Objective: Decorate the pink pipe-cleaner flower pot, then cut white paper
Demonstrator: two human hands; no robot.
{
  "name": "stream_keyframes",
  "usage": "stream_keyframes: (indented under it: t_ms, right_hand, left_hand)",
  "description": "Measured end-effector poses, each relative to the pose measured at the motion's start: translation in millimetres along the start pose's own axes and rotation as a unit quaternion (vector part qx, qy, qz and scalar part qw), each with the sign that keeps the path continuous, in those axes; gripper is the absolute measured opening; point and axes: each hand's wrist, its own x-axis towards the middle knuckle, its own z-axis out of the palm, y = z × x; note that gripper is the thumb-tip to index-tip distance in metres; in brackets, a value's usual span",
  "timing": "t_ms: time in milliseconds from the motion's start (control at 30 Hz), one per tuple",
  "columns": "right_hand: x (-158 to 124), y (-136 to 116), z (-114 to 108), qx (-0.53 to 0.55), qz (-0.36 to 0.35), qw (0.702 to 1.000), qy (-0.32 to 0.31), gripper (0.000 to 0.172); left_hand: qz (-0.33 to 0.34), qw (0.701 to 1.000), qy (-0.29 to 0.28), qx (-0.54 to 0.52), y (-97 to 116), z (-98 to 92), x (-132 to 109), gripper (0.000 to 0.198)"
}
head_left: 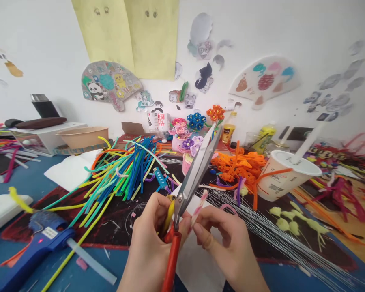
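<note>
Cluttered table, left hand gripping scissors, apparently

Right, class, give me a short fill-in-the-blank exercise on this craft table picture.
1. The left hand holds scissors with a ____ handle.
2. The right hand pinches a short ____ pipe cleaner.
3. The glue gun at lower left is ____.
Missing words: red; pink; blue

A white wall (evenly lit) carries yellow paper sheets and painted fans.
</note>
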Motion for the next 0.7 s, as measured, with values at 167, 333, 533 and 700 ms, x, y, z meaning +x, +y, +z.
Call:
stream_keyframes:
  t_ms: [167,333,533,700]
  right_hand:
    - [-0.1,-2.2,0.0,-0.014,0.016,1.000,0.004,0.024]
    - [0.4,1.8,-0.6,-0.028,0.018,0.999,-0.012,0.023]
    - [2.0,9.4,-0.7,-0.067,0.005,0.997,0.023,0.024]
    - [2.1,6.1,0.7,-0.096,0.018,0.993,0.067,0.023]
  left_hand:
    - [-0.004,0.999,0.034,0.025,-0.8,-0.4,-1.0,0.022]
    - [-0.007,0.997,0.070,0.034,2.2,-1.5,-1.4,0.024]
    - [0.023,0.986,0.124,0.112,-12.9,-14.9,5.1,0.029]
    - [0.036,0.944,0.266,0.191,-16.9,-24.6,9.0,0.032]
